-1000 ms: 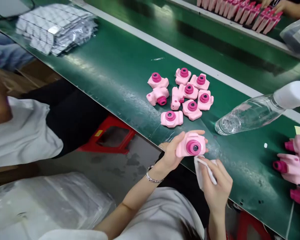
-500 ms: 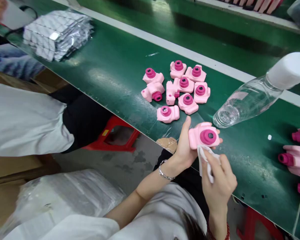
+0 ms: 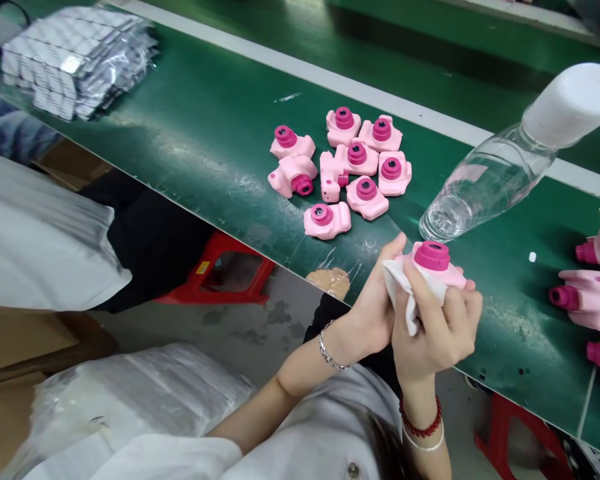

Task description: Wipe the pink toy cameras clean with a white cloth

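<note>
Clock taken from the held toy camera [image 3: 432, 259]. Stacked plastic bags [image 3: 75, 57] seen at 10, red stool [image 3: 230, 293] at 9, nine pink toy cameras [image 3: 359, 159] clustered closer at 10 on the green workbench [image 3: 205, 127]. Held toy camera is cradled from beneath by the left hand [image 3: 373, 307], lens up. White cloth [image 3: 396, 281] is pinched in the right hand's fingers at 6 and pressed against it; right hand [image 3: 437, 333] partly hides the body. Clear bottle [image 3: 500, 170] at 1, more toy cameras [image 3: 585, 300] at 3.
</note>
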{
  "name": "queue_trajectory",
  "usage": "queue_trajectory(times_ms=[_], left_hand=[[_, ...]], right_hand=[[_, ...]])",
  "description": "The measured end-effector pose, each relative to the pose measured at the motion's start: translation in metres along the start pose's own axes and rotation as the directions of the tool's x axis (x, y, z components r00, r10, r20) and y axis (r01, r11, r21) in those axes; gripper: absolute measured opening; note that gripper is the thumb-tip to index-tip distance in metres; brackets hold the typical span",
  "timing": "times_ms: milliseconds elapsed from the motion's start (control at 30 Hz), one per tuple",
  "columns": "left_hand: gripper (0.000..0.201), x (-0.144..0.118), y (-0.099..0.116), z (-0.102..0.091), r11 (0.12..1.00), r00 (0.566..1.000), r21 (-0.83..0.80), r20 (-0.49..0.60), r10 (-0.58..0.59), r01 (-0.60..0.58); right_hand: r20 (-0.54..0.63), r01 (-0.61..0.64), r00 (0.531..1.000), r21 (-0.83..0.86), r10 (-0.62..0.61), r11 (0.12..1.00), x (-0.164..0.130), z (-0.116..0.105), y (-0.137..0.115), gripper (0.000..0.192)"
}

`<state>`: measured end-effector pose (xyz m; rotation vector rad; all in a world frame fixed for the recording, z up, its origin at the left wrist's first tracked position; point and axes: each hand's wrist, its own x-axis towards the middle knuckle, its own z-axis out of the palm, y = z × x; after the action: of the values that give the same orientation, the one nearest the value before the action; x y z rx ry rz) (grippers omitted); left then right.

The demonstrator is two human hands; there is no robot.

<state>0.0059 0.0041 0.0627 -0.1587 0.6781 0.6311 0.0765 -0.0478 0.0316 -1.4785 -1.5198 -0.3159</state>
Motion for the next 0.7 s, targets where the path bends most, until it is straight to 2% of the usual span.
queue_trajectory(times_ms=[67, 133, 167, 233, 300, 333, 400, 433, 467, 500, 533, 567, 600, 633, 700], left_hand=[[0.058, 0.000, 0.000, -0.001, 0.997, 0.998, -0.024, -0.005, 0.068, -0.068], [0.053, -0.001, 0.001, -0.004, 0.990, 0.991, -0.055, -0.001, 0.131, -0.131], [0.052, -0.001, 0.002, -0.007, 0.988, 0.990, -0.069, 0.014, 0.138, -0.137], [0.054, -0.002, 0.003, -0.012, 0.991, 0.992, -0.085, 0.063, 0.111, -0.106], [0.053, -0.003, 0.004, -0.016, 0.993, 0.990, -0.090, 0.118, 0.082, -0.072], [0.052, -0.004, 0.004, -0.016, 0.994, 0.988, -0.092, 0.139, 0.074, -0.061], [0.049, -0.006, 0.005, -0.016, 0.994, 0.985, -0.098, 0.156, 0.071, -0.056], [0.048, -0.007, 0.005, -0.015, 0.994, 0.985, -0.097, 0.153, 0.073, -0.059], [0.047, -0.007, 0.005, -0.014, 0.994, 0.987, -0.089, 0.142, 0.078, -0.066], [0.047, -0.008, 0.005, -0.013, 0.994, 0.988, -0.077, 0.126, 0.085, -0.076], [0.046, -0.008, 0.004, -0.012, 0.994, 0.990, -0.061, 0.109, 0.094, -0.087], [0.045, -0.008, 0.003, -0.011, 0.994, 0.990, -0.046, 0.094, 0.105, -0.101], [0.042, -0.007, 0.002, -0.011, 0.993, 0.990, -0.035, 0.080, 0.120, -0.117], [0.038, -0.007, 0.000, -0.011, 0.990, 0.988, -0.028, 0.066, 0.141, -0.139], [0.031, -0.005, -0.003, -0.012, 0.980, 0.979, -0.032, 0.037, 0.199, -0.198]], right_hand=[[-0.069, -0.042, 0.997, -0.074, 0.037, 0.996, 0.001, 0.004, 0.010, 0.010], [-0.088, -0.218, 0.973, -0.052, 0.213, 0.975, 0.002, 0.004, 0.024, 0.009], [-0.075, -0.345, 0.936, 0.018, 0.345, 0.939, 0.002, 0.003, 0.031, 0.016], [-0.022, -0.584, 0.797, 0.221, 0.603, 0.781, 0.003, 0.000, 0.040, 0.029], [0.055, -0.713, 0.641, 0.413, 0.766, 0.567, 0.003, -0.004, 0.042, 0.034], [0.089, -0.733, 0.589, 0.479, 0.803, 0.484, 0.003, -0.006, 0.041, 0.036], [0.164, -0.743, 0.545, 0.549, 0.823, 0.383, 0.003, -0.010, 0.035, 0.037], [0.184, -0.741, 0.551, 0.556, 0.814, 0.377, 0.003, -0.013, 0.031, 0.034], [0.180, -0.729, 0.586, 0.542, 0.790, 0.418, 0.003, -0.014, 0.027, 0.030], [0.169, -0.694, 0.660, 0.510, 0.732, 0.508, 0.003, -0.015, 0.024, 0.024], [0.157, -0.625, 0.757, 0.458, 0.634, 0.632, 0.003, -0.015, 0.020, 0.017], [0.144, -0.516, 0.853, 0.389, 0.502, 0.764, 0.004, -0.014, 0.018, 0.011], [0.128, -0.383, 0.924, 0.308, 0.361, 0.871, 0.005, -0.012, 0.016, 0.006], [0.105, -0.262, 0.964, 0.223, 0.244, 0.939, 0.005, -0.010, 0.015, 0.004], [0.027, -0.151, 0.988, 0.076, 0.149, 0.986, 0.007, -0.003, 0.013, 0.011]])
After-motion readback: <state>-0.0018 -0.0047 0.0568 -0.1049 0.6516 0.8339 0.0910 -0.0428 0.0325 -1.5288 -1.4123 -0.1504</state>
